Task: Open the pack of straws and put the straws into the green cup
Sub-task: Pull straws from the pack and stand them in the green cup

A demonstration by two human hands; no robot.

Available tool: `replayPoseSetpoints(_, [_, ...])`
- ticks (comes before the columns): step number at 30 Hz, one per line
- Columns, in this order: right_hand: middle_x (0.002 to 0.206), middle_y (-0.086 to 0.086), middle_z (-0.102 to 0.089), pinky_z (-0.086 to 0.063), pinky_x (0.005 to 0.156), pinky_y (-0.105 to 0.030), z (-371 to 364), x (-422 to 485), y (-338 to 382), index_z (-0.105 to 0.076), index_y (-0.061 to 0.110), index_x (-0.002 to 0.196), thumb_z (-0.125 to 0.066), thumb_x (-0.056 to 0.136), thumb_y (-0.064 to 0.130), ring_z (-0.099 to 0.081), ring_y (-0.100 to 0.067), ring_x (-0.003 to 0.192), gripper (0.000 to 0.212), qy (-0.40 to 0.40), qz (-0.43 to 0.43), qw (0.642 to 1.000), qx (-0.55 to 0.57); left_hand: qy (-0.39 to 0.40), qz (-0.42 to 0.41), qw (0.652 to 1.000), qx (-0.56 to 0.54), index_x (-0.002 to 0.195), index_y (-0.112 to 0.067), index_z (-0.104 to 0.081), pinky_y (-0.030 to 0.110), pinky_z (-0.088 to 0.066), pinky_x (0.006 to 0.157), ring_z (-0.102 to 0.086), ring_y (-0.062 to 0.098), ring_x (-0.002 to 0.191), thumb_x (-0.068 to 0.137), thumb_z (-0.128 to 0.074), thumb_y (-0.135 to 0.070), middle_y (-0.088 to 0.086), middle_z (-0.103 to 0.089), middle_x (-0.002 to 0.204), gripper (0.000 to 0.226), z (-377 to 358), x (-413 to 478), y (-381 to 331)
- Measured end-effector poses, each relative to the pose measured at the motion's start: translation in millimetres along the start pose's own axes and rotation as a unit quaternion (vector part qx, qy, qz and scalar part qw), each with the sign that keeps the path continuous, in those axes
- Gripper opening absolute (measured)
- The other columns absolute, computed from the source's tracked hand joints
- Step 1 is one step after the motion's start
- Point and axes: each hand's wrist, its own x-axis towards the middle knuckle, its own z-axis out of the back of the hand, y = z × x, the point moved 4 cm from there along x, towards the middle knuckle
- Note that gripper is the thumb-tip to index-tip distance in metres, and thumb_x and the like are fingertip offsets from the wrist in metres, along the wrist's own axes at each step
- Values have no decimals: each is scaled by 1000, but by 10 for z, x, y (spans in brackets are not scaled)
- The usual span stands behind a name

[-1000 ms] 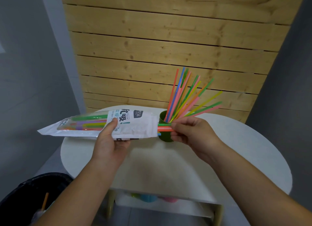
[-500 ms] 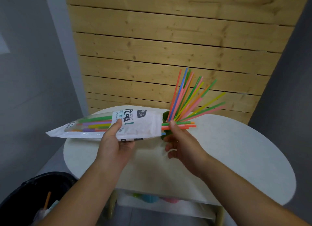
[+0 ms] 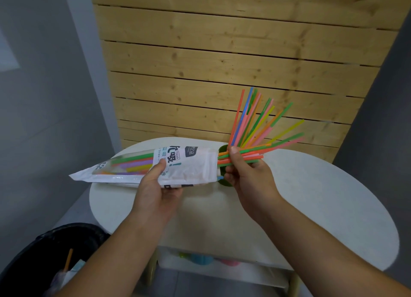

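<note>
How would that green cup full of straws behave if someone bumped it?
The green cup looks apt to tip: it is small, and the straws in the cup fan out tall and lean to one side. It is probably light plastic, so it may slide on the smooth white table.

straw pack [image 3: 178, 163] reads "Drink", "Straw"
</note>
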Motion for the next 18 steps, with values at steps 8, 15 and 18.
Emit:
replayPoseSetpoints(8, [99, -12, -78, -60, 69, -27, 160, 86, 108, -70, 5, 106, -61, 98, 26, -76, -23, 91, 24, -48, 25, 999, -7, -10, 1, 1000, -1, 132, -9, -64, 44, -61, 89, -77, 22, 103, 98, -65, -7, 11, -78, 121, 35, 66, 62, -4])
replayPoseSetpoints(15, [74, -4, -76, -60, 63, -24, 577, 108, 352, -69, 4, 89, -60, 98, 18, -74, -17, 66, 19, -104, 44, 994, 5, -16, -5, 1000, -2, 131, -9, -64, 45, -61, 91, -76, 20, 106, 100, -61, -9, 7, -80, 113, 31, 168, 161, -77])
replayPoseSetpoints(18, [82, -5, -75, -60, 64, -25, 776, 118, 459, -68, 6, 93, -61, 98, 18, -73, -15, 65, 14, -143, 53, 988, 24, -24, -2, 1000, 0, 129, -10, -63, 41, -66, 76, -73, 23, 113, 101, -59, -9, 8, -78, 119, 28, 175, 179, -88])
